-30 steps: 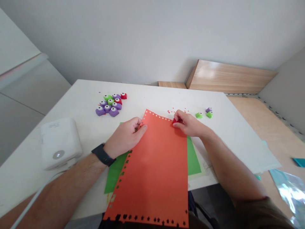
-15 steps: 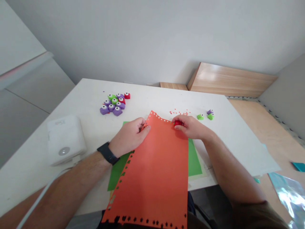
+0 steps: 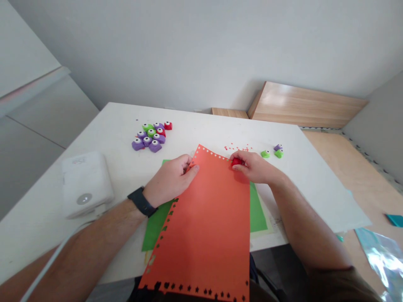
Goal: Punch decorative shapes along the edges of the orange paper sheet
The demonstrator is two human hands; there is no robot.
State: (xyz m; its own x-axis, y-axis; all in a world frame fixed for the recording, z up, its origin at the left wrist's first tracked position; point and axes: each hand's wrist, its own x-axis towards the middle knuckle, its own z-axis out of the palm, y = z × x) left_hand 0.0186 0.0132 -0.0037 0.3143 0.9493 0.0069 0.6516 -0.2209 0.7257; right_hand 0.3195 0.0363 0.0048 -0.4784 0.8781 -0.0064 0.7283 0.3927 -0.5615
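Observation:
An orange sheet of paper [image 3: 208, 222] with small shaped holes along its left, top and bottom edges is held up over the table's front edge. My left hand [image 3: 174, 178] pinches its upper left side between thumb and fingers. At the upper right edge, my right hand [image 3: 250, 165] is closed around a red craft punch [image 3: 237, 162], mostly covered by the fingers, set on the paper's border. Beneath the orange sheet lies green paper [image 3: 258, 209]. Just beyond the right hand are tiny orange punched-out bits [image 3: 239, 147].
Several purple, green and red craft punches [image 3: 151, 134] are grouped at the back left. A few more green and purple punches [image 3: 273, 152] lie to the right. A white device [image 3: 88, 182] with a cable stands on the white table [image 3: 201, 128] at left. Clear plastic packaging [image 3: 380, 256] lies far right.
My right hand and the red punch have shifted slightly right along the paper's top edge. The sheet's top edge looks straighter now. My left hand keeps its grip.

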